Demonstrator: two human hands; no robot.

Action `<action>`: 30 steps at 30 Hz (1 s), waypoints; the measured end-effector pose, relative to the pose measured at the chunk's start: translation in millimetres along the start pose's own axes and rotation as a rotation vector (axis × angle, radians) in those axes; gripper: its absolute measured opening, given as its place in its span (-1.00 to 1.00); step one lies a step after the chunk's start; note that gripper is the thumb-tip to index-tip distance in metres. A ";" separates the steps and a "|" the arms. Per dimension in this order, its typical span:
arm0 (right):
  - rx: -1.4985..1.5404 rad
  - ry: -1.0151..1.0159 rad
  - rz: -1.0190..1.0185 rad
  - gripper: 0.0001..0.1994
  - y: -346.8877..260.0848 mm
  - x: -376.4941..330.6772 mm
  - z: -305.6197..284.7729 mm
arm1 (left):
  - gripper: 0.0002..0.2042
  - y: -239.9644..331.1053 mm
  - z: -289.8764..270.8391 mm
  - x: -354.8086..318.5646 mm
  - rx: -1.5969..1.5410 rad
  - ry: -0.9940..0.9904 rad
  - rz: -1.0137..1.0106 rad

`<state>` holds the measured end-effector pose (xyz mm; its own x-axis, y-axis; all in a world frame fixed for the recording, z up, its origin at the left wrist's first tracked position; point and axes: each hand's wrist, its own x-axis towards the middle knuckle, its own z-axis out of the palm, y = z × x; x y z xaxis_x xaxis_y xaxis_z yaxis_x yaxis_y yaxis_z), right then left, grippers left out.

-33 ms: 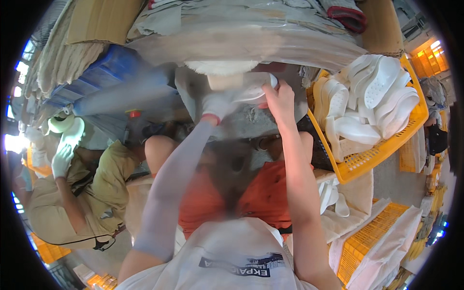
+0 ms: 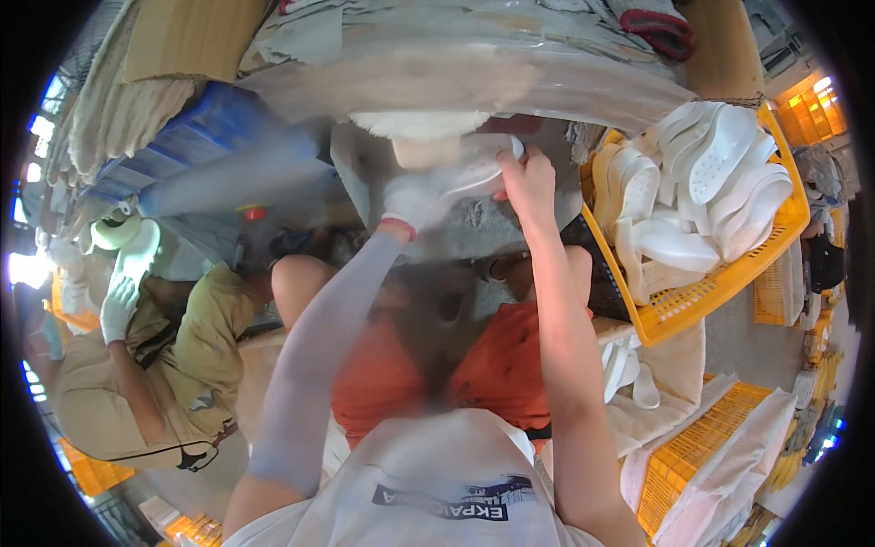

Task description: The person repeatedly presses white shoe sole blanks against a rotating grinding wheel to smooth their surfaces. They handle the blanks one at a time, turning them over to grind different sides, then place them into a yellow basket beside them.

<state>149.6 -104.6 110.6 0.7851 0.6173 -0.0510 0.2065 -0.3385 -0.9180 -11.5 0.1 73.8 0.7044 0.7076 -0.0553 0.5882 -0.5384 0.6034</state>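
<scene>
- Head view, progress: one white shoe (image 2: 485, 164) with small holes is in hand, just below and to the right of a fluffy white wheel (image 2: 421, 123); contact between shoe and wheel cannot be told.
- I judge the handling of this shoe to be midway, since it sits between both hands and not among the others.
- A yellow crate (image 2: 685, 299) on the person's right is heaped with white shoes (image 2: 697, 182); more pale pieces (image 2: 622, 372) lie below it (finished or waiting, I cannot tell which, so what is left goes uncounted).
- Right hand (image 2: 529, 178): bare, fingers and thumb closed on the shoe's far right end. Its forearm rises steeply, leaning inward, hand turned toward the left.
- Left hand (image 2: 412, 201): white glove with red cuff, at the shoe's left end. It appears to steady the shoe, but blur hides the fingers; how far closed, I cannot tell.
- Left forearm, in a pale sleeve (image 2: 319, 356), slants up and rightward above the thigh.
- Off to the left, a co-worker's gloved hand (image 2: 118, 308) is at another white shoe (image 2: 138, 251).
</scene>
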 end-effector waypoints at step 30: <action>0.255 -0.078 -0.120 -0.66 -29.2 -43.8 -26.1 | -0.35 -93.9 30.0 59.7 -0.185 0.016 -0.081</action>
<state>124.4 -140.3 149.9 0.7147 0.6981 0.0428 0.1340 -0.0767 -0.9880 -12.7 79.2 -10.0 0.6504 0.7532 -0.0983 0.5589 -0.3869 0.7334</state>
